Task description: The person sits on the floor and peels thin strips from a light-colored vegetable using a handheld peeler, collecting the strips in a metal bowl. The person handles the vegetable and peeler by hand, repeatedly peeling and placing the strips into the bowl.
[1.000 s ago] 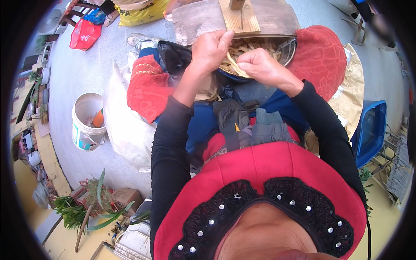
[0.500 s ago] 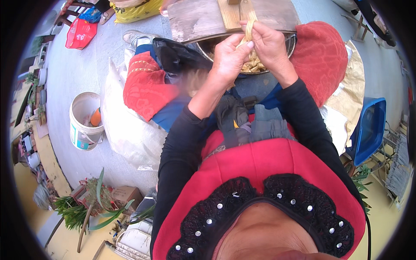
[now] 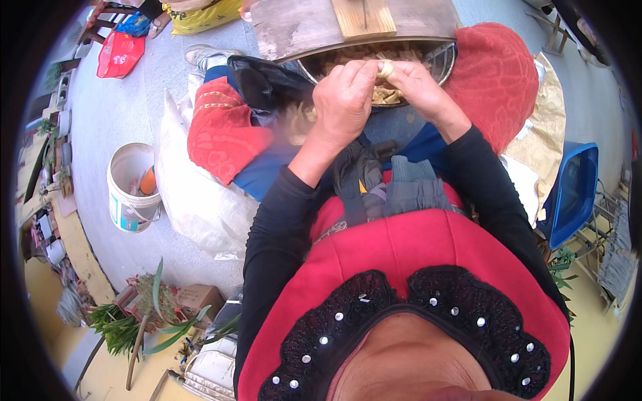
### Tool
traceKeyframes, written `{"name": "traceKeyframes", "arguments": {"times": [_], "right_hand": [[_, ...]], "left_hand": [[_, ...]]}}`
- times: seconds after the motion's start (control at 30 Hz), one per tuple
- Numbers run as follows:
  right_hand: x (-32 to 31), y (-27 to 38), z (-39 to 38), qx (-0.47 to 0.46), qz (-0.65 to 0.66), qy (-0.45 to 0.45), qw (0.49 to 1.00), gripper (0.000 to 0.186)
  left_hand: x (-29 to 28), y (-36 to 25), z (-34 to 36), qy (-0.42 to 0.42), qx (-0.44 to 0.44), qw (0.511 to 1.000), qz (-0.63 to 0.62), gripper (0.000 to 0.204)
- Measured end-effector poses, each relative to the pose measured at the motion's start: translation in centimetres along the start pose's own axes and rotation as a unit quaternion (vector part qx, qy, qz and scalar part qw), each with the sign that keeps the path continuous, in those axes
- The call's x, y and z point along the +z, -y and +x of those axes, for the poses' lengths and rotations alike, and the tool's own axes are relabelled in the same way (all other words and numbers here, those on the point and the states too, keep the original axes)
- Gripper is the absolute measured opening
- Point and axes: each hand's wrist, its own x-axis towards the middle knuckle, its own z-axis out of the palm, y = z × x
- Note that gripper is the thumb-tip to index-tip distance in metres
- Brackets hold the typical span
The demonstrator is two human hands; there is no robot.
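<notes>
Just above a round metal basin [image 3: 447,72] of pale dried strips, both hands are raised close together. My left hand [image 3: 344,100] is closed on a pale yellow strip [image 3: 386,72], with its back toward the camera. My right hand [image 3: 428,93] pinches the same strip from the right, where it forms a small band at the fingers. Across the far side of the basin lies a weathered wooden board [image 3: 287,30] with a lighter wood block [image 3: 364,20] on it. Red cloths [image 3: 221,134] cover my legs on both sides, and a black plastic bag [image 3: 261,87] sits left of the basin.
At the left stand a white bucket [image 3: 132,187], a white sack [image 3: 197,207] and a red bag [image 3: 120,53]; a yellow bag [image 3: 204,17] is behind. At the right are a brown paper sheet [image 3: 538,120] and a blue plastic tub [image 3: 572,194]. Potted plants [image 3: 120,324] line the lower left.
Since one second ago both hands have come together and rotated around the strip. In the last half second its raised end has come down and is mostly hidden in my fingers.
</notes>
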Motion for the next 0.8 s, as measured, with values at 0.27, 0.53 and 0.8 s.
{"name": "traceKeyframes", "arguments": {"times": [0.27,0.53,0.8], "right_hand": [[-0.5,0.0,-0.5,0.056,0.182,0.068,0.979,0.018],[1.1,2.6,0.0,-0.257,-0.316,-0.118,0.906,0.012],[-0.8,2.4,1.9,-0.221,-0.193,-0.191,0.937,0.013]], "left_hand": [[-0.6,0.1,-0.1,0.100,-0.144,0.945,-0.275,0.038],[-0.3,-1.3,2.6,0.144,-0.268,0.926,-0.222,0.034],[0.7,-1.2,1.4,0.109,-0.389,0.791,-0.459,0.029]]}}
